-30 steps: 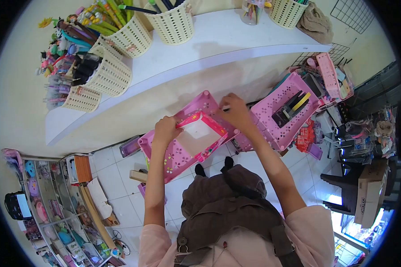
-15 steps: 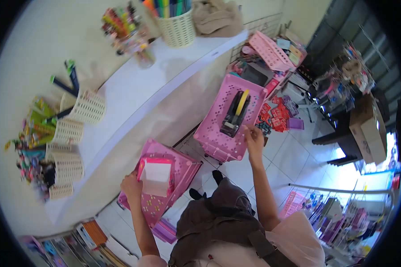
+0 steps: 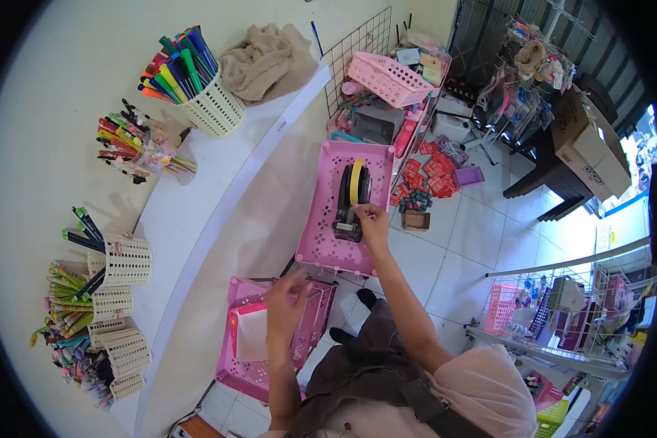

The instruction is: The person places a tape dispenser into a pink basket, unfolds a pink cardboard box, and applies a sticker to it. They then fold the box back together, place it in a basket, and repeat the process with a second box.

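A black tape dispenser [image 3: 346, 225] with a roll of yellow tape [image 3: 356, 181] lies in the pink tray [image 3: 312, 241] at the top of a cart. My right hand [image 3: 374, 228] reaches over the tray's right side, its fingers closed on the dispenser's edge beside the roll. Nearer to me, my left hand [image 3: 285, 305] hovers with thumb and fingers apart, nothing visible in it. Below it, a second pink tray [image 3: 233, 372] holds a white box with a pink edge [image 3: 252, 334], which the hand partly covers.
A white shelf [image 3: 190, 237] along the wall carries cream baskets of pens [image 3: 215, 106] and a brown cloth [image 3: 264, 66]. Red packets [image 3: 438, 175] and a small brown box [image 3: 416, 220] lie on the tiled floor. At right stand a wire rack [image 3: 562, 310] and a cardboard box [image 3: 590, 146].
My right hand has moved from the upper tray's corner to the tape dispenser. My left hand has left the lower tray and the white box and risen toward the right. The view has shifted.
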`<move>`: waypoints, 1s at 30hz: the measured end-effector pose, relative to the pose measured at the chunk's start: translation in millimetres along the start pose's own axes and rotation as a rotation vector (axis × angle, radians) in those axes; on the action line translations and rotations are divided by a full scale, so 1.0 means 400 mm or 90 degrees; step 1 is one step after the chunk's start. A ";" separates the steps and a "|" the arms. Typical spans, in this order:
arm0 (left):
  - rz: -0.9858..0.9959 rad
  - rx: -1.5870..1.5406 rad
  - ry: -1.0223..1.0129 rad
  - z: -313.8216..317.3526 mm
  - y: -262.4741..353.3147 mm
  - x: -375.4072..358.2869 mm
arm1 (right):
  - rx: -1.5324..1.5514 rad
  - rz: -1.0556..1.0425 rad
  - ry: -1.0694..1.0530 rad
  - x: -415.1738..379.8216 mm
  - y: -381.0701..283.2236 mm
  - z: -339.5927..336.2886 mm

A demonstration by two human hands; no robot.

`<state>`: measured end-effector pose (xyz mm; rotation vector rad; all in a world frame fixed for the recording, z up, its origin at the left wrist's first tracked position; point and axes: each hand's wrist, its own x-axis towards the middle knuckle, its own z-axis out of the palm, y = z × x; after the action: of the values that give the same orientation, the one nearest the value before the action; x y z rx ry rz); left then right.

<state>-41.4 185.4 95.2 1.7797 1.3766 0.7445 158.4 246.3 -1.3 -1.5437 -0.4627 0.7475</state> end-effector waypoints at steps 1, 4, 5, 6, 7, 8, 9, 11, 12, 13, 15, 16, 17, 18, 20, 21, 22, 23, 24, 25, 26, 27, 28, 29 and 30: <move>0.047 0.045 -0.013 0.025 0.007 0.040 | 0.003 -0.002 -0.003 0.001 -0.003 0.000; 0.141 0.045 -0.035 0.117 -0.061 0.168 | 0.083 0.002 0.002 -0.007 -0.025 0.007; 0.140 0.044 -0.032 0.145 -0.082 0.198 | 0.083 0.001 -0.001 -0.009 -0.033 0.009; 0.145 0.042 -0.092 0.170 -0.097 0.224 | 0.133 0.000 -0.013 -0.012 -0.041 0.012; 0.149 0.039 -0.153 0.178 -0.092 0.243 | 0.183 0.000 -0.024 -0.018 -0.057 0.016; 0.149 0.039 -0.153 0.179 -0.091 0.253 | 0.183 0.001 -0.025 -0.027 -0.070 0.015; 0.155 0.050 -0.157 0.176 -0.080 0.257 | 0.203 -0.007 -0.043 -0.043 -0.095 0.012; 0.155 0.055 -0.162 0.177 -0.076 0.259 | 0.216 -0.011 -0.061 -0.078 -0.118 -0.002; 0.165 0.053 -0.160 0.179 -0.080 0.260 | 0.193 0.005 -0.067 -0.102 -0.119 -0.011; 0.176 0.051 -0.159 0.178 -0.082 0.260 | 0.171 0.022 -0.073 -0.123 -0.115 -0.018; 0.196 0.030 -0.149 0.186 -0.100 0.263 | 0.186 0.024 -0.071 -0.165 -0.097 -0.027; 0.219 0.010 -0.140 0.189 -0.109 0.265 | 0.179 0.038 -0.087 -0.184 -0.088 -0.032; 0.217 0.010 -0.139 0.191 -0.119 0.265 | 0.171 0.052 -0.102 -0.199 -0.081 -0.036; 0.216 0.015 -0.133 0.190 -0.116 0.265 | 0.170 0.054 -0.103 -0.206 -0.067 -0.035; 0.215 0.020 -0.126 0.189 -0.109 0.265 | 0.167 0.039 -0.091 -0.205 -0.023 -0.026; 0.212 0.055 -0.129 0.191 -0.109 0.267 | 0.167 0.038 -0.093 -0.200 -0.005 -0.025; 0.209 0.091 -0.132 0.191 -0.109 0.269 | 0.024 -0.005 -0.080 -0.193 0.011 -0.030; 0.208 0.091 -0.130 0.191 -0.110 0.271 | -0.119 -0.048 -0.065 -0.188 0.028 -0.038; 0.207 0.084 -0.137 0.190 -0.108 0.272 | -0.120 -0.048 -0.067 -0.180 0.019 -0.049; 0.207 0.079 -0.145 0.189 -0.106 0.273 | -0.230 -0.165 -0.056 -0.165 0.006 -0.061; 0.208 0.080 -0.145 0.187 -0.102 0.276 | -0.337 -0.284 -0.043 -0.154 -0.003 -0.071; 0.209 0.067 -0.147 0.188 -0.102 0.276 | -0.337 -0.284 -0.044 -0.150 0.002 -0.079; 0.209 0.054 -0.150 0.190 -0.101 0.276 | -0.396 -0.301 -0.033 -0.145 0.010 -0.086; 0.209 0.055 -0.149 0.190 -0.101 0.278 | -0.452 -0.319 -0.022 -0.141 0.015 -0.090; 0.199 0.058 -0.158 0.189 -0.100 0.281 | -0.451 -0.320 -0.023 -0.140 0.011 -0.091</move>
<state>27.0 283.7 20.4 2.1100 0.9956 0.6023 143.7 181.4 4.5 -1.9405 -1.1806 0.2130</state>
